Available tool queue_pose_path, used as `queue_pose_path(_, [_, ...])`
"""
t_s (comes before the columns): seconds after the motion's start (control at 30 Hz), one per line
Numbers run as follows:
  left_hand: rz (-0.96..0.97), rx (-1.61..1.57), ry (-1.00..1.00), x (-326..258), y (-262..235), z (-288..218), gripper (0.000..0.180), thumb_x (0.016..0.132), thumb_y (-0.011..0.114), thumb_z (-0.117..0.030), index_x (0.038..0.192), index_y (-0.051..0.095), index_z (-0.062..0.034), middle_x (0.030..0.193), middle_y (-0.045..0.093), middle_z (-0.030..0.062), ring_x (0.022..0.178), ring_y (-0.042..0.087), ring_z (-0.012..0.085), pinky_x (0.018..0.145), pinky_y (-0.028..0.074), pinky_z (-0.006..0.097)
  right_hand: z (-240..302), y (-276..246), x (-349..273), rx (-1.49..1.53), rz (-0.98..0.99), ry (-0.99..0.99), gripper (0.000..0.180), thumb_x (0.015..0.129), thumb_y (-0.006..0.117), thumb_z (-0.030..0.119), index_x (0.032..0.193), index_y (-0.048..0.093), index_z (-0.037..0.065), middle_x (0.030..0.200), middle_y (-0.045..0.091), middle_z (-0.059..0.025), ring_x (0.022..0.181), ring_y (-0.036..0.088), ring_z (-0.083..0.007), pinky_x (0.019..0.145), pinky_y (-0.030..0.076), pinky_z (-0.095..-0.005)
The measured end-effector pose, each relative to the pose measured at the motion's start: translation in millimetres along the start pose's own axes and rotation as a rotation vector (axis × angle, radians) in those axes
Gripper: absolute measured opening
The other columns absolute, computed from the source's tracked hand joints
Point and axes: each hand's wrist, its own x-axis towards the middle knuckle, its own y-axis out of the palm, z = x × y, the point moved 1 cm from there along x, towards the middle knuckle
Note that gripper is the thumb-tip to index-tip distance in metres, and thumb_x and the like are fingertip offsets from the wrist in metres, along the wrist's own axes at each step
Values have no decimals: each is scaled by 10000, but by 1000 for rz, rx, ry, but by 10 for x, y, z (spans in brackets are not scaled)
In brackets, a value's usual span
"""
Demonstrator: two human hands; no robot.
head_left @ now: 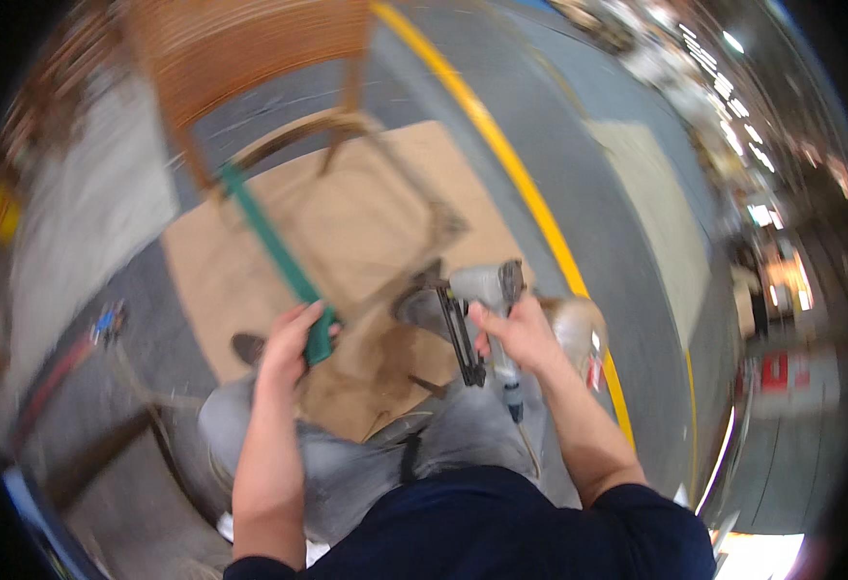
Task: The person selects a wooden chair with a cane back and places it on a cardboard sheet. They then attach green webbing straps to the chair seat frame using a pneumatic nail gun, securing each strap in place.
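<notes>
L hand [293, 340]'s round green strip [267, 235], far end by chair [250, 58]; R hand [521, 333]'s gripping nail gun [479, 282]. Prob. tool-handling stage; next move calls for steady wrists, clear fingers, imo.

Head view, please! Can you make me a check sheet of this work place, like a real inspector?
Surface: cardboard lying on grey floor.
Job's things: wooden chair, blurred; green bar; nail gun. Whether the bar touches the chair is unclear.
Clutter: blue-and-red thing at left, too blurred to name.
Hands: left hand is closed around the bar's near end; right hand grips the nail gun.
Cables: hose at the nail gun's lower end.
Surroundings: yellow line right of the cardboard; bright lights at upper right.
</notes>
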Motion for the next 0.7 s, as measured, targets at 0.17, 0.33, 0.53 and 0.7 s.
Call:
queue_pose_path(0.17, [60, 171, -10, -162, 301, 178, 262, 1081, 591, -257, 1089, 612, 4, 906, 717, 146, 824, 727, 289, 803, 622, 441, -213, -1528, -512, 140, -462, 70, 394, 969, 781, 351, 1125, 660, 10, 907, 693, -67, 617, 639, -158, 552, 535, -325])
queue_pose_path(0.33, [-42, 12, -169, -180, 389, 453, 443, 1057, 614, -470, 1115, 605, -31, 895, 698, 131, 823, 719, 318, 796, 618, 471, -1427, -2496, -591, 406, -676, 250, 465, 954, 786, 384, 1228, 619, 48, 994, 668, -91, 692, 659, -204, 560, 554, -383])
queue_pose_path(0.53, [-235, -173, -211, -49, 570, 767, 643, 962, 624, -692, 1124, 566, -73, 950, 688, 127, 861, 672, 322, 890, 553, 512, -2281, -2763, -377, 747, -497, 356, 414, 973, 758, 411, 1224, 636, 105, 944, 670, -77, 709, 658, -198, 568, 556, -368])
queue_pose_path(0.7, [-300, -431, 7, 120, 582, 935, 558, 955, 664, -655, 1051, 552, -117, 1147, 650, 108, 883, 636, 283, 944, 523, 570, -2460, -2851, -177, 621, -445, 384, 419, 981, 744, 420, 1181, 665, 61, 900, 677, -60, 755, 659, -188, 603, 557, -361])
